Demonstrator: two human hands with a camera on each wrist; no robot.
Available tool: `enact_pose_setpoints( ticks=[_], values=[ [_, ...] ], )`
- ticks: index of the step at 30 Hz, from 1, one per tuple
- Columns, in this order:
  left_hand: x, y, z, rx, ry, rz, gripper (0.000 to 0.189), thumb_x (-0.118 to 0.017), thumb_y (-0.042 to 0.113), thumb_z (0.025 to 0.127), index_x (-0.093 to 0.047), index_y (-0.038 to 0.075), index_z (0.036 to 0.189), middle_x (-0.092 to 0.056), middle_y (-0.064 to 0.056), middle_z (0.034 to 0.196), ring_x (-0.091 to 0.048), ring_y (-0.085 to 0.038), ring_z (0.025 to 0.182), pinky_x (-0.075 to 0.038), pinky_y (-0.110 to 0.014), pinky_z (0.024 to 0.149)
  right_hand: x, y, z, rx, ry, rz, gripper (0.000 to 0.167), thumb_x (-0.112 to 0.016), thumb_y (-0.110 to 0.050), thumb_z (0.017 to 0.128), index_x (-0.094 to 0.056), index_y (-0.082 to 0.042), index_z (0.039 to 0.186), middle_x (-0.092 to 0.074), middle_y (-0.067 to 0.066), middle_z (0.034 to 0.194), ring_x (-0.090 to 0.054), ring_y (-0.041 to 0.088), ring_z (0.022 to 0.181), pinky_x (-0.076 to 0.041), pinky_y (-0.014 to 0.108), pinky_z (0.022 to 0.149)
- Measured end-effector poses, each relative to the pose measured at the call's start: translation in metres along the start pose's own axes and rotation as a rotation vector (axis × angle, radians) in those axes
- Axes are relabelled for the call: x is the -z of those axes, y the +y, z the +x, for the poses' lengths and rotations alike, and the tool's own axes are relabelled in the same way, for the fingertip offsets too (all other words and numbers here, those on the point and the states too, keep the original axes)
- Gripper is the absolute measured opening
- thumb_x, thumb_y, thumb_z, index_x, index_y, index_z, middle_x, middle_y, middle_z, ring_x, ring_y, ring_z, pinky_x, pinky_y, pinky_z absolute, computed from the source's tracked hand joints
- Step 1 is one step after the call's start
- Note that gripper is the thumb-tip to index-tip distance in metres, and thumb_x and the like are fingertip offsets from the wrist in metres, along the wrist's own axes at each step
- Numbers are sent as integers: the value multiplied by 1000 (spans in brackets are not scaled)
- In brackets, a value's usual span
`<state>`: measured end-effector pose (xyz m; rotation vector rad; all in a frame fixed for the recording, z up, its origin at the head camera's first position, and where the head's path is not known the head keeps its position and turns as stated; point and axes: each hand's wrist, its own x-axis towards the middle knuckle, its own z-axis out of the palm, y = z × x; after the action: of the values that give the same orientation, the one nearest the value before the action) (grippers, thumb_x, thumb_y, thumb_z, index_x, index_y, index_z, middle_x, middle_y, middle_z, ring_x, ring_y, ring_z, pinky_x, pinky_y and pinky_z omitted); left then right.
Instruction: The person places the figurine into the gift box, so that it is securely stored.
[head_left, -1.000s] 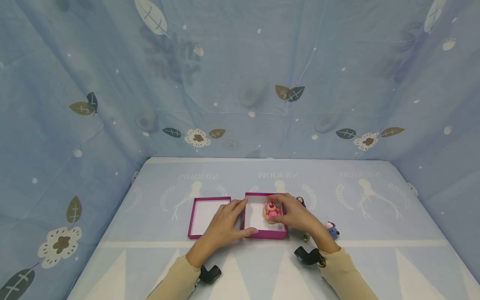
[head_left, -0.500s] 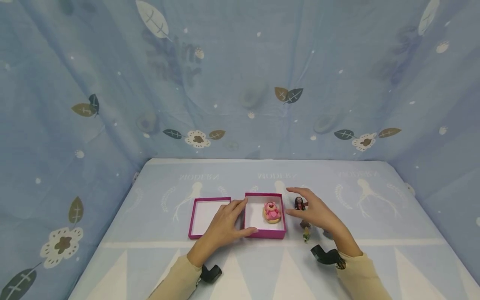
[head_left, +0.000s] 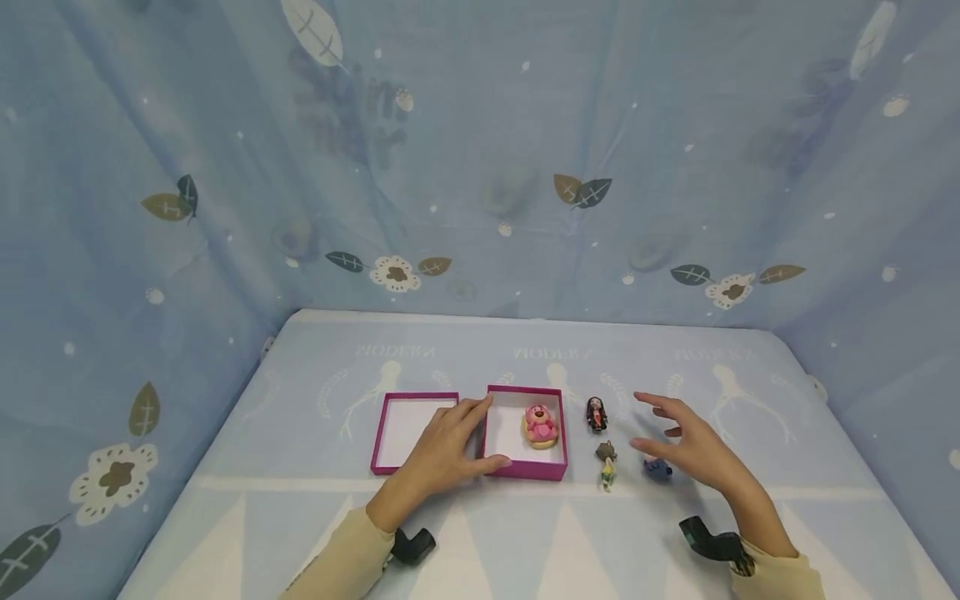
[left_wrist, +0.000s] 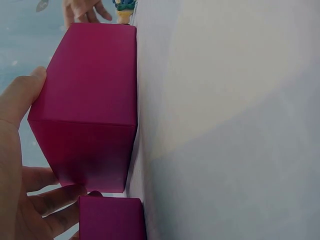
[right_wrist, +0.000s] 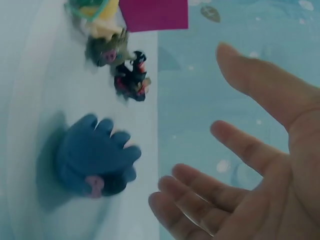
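Note:
A magenta box (head_left: 528, 472) with a white inside stands open on the table. My left hand (head_left: 438, 450) holds it at its left side, thumb at the front and fingers towards the back. In the box, near its right wall, sits a pink bear figurine (head_left: 540, 427) with a yellow base. My right hand (head_left: 693, 446) hovers with spread fingers, holding nothing, close to a blue figurine (right_wrist: 95, 157) with a pink bow. Right of the box lie a dark-haired doll figurine (head_left: 596, 414) and a small figurine in green and yellow (head_left: 607, 468).
The shallow magenta lid (head_left: 380, 433) lies with its white inside up, left of the box and partly behind my left hand. A blue patterned curtain (head_left: 480, 167) hangs behind the table (head_left: 315, 350).
My right hand has left the pink bear figurine in the box and moved right, uncovering the smaller figurines and reaching the blue one. My left hand stays at the box.

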<state>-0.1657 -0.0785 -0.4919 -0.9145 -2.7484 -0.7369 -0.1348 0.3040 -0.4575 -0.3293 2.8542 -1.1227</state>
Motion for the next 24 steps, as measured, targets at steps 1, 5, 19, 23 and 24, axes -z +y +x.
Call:
enact_pose_setpoints(
  ticks=[1, 5, 19, 23, 24],
  values=[
    [0, 0, 0, -7, 6, 6, 95, -66, 70, 79, -41, 10, 149, -56, -5, 135, -56, -21, 117, -43, -39, 96, 0, 2, -1, -4, -10, -2, 77, -76, -38, 85, -41, -8, 147, -41, 21, 147, -46, 44, 126, -46, 58, 93],
    [1, -1, 1, -5, 3, 7, 95, -67, 68, 78, -42, 10, 149, -56, -5, 135, -56, -21, 117, -44, -38, 96, 0, 8, -1, -8, -61, 2, 81, -77, -40, 82, -42, -5, 146, -45, 22, 142, -49, 41, 121, -46, 54, 91],
    [-1, -3, 1, -37, 30, 10, 95, -64, 71, 79, -43, 9, 148, -58, -5, 132, -58, -19, 115, -44, -37, 93, -6, 20, 0, -37, -192, 6, 70, -82, -34, 78, -55, -1, 134, -53, 12, 105, -44, 14, 81, -39, 25, 67],
    [-1, -3, 1, -34, 19, 2, 95, -68, 67, 78, -42, 8, 148, -57, -6, 133, -58, -20, 116, -43, -38, 94, -1, 23, -3, -84, -249, 19, 65, -81, -30, 79, -56, 1, 130, -51, 10, 98, -42, 13, 74, -37, 25, 62],
    [-1, -4, 1, -32, 17, -1, 95, -69, 66, 78, -42, 8, 148, -57, -7, 133, -58, -20, 116, -43, -38, 95, 0, 23, -4, -94, -272, 30, 64, -81, -29, 79, -56, 2, 129, -51, 9, 97, -43, 13, 73, -37, 25, 61]
  ],
)
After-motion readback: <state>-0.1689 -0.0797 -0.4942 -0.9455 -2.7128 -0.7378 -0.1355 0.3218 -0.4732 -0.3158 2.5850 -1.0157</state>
